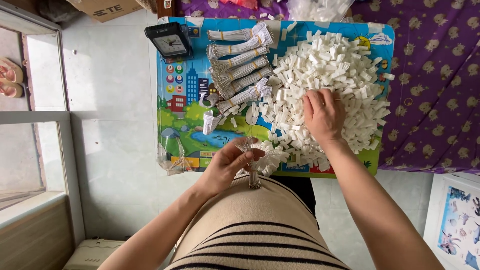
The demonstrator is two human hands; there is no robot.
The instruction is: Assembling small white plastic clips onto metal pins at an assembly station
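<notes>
Left hand [227,162] grips wire bundle [253,172]; right hand [324,114] flat, open on white-piece pile [330,70]; colourful table [177,107], tiled floor [115,150].

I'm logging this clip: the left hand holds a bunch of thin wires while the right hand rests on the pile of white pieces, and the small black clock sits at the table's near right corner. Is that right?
Not quite. The clock stands at the far left corner of the table, as the head view shows. The rest holds: the left hand holds a bunch of thin wires, and the right hand rests on the pile of white pieces.
</notes>
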